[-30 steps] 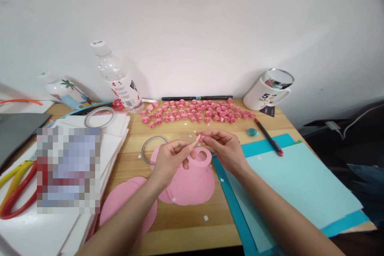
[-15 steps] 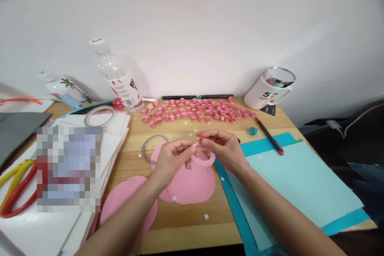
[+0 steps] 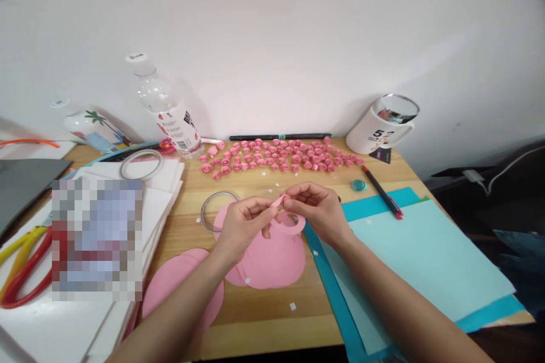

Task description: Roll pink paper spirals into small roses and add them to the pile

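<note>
Grip clamped on the strip at both hands: your left hand (image 3: 251,224) pinched the pink strip (image 3: 294,230), your right hand (image 3: 319,210) had its end, the two close together. Below them the strip hung in a wide loose loop, over a pile of pink discs (image 3: 272,264) on the surface (image 3: 255,323).

Done: dozens of pink rolls (image 3: 275,157) lay along the back, near the wall (image 3: 272,57). In progress: your strip looked barely begun; a small curl seemed to sit at your right hand, mostly hidden, with plenty of loop uncoiled. Left over: discs lay flat and unrolled, under your hands and in another pile nearer you, to the left. Whether any were cut inward, you couldn't tell. White scraps (image 3: 292,306) lay scattered about.
</note>
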The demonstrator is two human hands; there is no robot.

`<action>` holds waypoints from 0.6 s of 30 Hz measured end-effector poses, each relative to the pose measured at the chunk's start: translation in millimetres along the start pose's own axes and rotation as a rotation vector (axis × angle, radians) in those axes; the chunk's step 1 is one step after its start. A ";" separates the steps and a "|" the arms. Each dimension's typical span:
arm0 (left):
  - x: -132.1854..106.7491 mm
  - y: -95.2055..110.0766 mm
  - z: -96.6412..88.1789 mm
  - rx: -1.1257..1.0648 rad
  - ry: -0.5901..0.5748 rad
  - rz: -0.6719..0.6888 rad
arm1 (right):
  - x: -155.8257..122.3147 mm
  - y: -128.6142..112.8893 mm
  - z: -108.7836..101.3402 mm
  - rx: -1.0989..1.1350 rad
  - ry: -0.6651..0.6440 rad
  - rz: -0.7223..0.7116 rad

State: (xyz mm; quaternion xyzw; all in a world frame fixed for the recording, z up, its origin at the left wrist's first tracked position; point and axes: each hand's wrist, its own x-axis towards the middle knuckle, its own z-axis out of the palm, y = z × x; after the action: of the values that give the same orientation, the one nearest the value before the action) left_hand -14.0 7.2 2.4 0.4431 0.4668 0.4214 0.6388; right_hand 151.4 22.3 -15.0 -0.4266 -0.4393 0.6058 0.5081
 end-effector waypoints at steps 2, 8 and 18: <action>-0.4 0.0 -0.1 0.023 -0.005 0.012 | -0.5 -1.0 1.2 -0.004 -0.019 -0.012; -1.9 1.7 1.7 0.173 0.019 0.078 | -0.8 -0.5 2.6 -0.046 -0.061 -0.034; -3.5 7.1 4.2 0.257 0.052 0.089 | -1.8 0.3 2.1 -0.064 -0.109 -0.105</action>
State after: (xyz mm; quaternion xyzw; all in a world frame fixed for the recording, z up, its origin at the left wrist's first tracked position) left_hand -11.5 5.0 10.8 0.5304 0.5134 0.3975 0.5451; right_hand 149.5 20.3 -14.6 -0.3853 -0.5074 0.5862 0.5006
